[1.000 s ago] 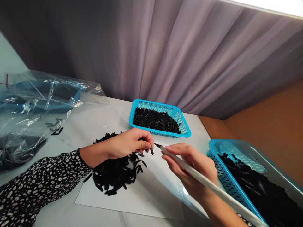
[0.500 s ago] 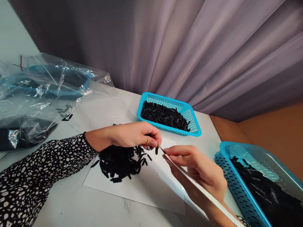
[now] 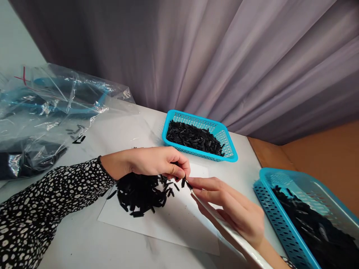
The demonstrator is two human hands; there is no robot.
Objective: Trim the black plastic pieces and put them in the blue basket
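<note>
My left hand [image 3: 159, 162] is closed in a pinch, with a small black strip-like piece [image 3: 183, 182] held at its fingertips. Close beside it, my right hand [image 3: 232, 205] grips a long white thing [image 3: 224, 222] with a thin dark tip; its kind I cannot make out. That tip meets the black piece at the left fingertips, and the white length runs down to the lower right edge. Beneath my left wrist a heap of similar black pieces [image 3: 140, 196] lies on a white sheet [image 3: 179, 228].
A blue basket [image 3: 234, 151] of black pieces stands behind my hands. Another blue basket [image 3: 291, 224] with black pieces is at the right. Clear plastic bags [image 3: 70, 93] lie at the left, near a few loose black pieces [image 3: 79, 139]. A grey curtain [image 3: 168, 56] hangs behind.
My right hand has shifted slightly left, bringing the white thing's tip up against the black piece. My left hand has barely moved.
</note>
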